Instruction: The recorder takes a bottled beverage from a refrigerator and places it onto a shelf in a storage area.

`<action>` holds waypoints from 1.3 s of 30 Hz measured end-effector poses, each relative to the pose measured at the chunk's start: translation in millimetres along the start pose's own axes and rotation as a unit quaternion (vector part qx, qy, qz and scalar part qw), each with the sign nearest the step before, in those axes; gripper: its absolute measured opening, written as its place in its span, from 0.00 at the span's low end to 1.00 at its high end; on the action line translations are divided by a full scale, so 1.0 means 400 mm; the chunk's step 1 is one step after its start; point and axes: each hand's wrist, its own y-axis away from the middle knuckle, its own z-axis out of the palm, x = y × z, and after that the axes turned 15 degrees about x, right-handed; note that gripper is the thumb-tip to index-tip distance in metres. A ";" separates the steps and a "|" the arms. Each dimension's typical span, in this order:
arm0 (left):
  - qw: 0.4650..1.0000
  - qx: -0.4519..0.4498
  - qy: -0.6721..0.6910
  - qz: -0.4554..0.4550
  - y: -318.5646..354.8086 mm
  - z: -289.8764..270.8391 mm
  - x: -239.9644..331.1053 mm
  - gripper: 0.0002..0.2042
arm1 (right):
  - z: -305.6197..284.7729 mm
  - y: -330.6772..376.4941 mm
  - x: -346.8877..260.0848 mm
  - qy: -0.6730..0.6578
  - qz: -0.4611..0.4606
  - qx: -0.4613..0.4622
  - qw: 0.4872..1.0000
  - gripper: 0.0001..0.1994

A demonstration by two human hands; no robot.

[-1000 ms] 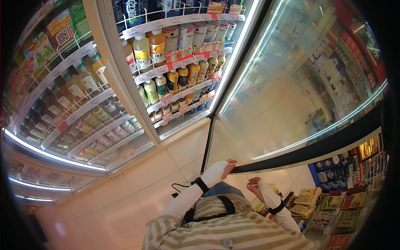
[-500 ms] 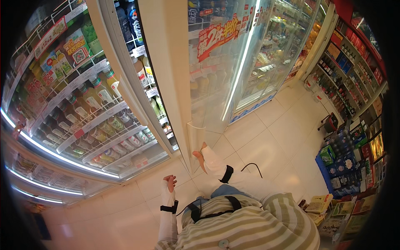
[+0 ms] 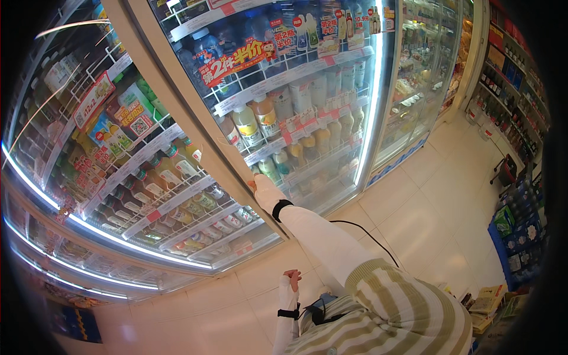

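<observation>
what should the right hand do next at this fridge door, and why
Probably a light inward press on the glass door with the right hand: that hand is at the door's edge, and the door looks closed or nearly so, but this view can't show whether it sits fully flush.

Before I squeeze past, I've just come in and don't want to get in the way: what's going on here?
A person has their right hand at the left edge of a cooler's glass door, though the exact grip is unclear. The door looks shut or nearly so, with bottled drinks behind it. Their left hand is low, with nothing visible in it.
</observation>
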 end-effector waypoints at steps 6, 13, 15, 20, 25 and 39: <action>0.996 -0.030 -0.063 -0.050 -0.026 0.119 -0.015 0.12 | -0.091 -0.013 -0.001 0.089 -0.038 -0.061 0.993 0.11; 0.941 -0.164 -0.252 0.152 -0.158 0.335 0.103 0.09 | -0.682 0.119 0.461 0.108 -0.028 -0.128 0.985 0.07; 0.874 -0.231 -0.388 0.182 -0.191 0.451 0.173 0.09 | -0.962 0.166 0.542 0.131 0.143 -0.049 0.980 0.06; 0.869 -0.260 -0.349 0.236 -0.256 0.907 0.182 0.10 | -1.517 0.227 0.541 0.137 0.294 0.312 0.893 0.20; 0.890 -0.313 -0.224 0.245 -0.074 1.528 0.176 0.10 | -1.818 0.208 0.551 0.051 0.189 0.600 0.775 0.13; 0.709 -0.477 -0.305 0.419 -0.135 2.613 0.159 0.08 | -2.305 0.510 1.379 -0.362 0.403 0.720 0.434 0.13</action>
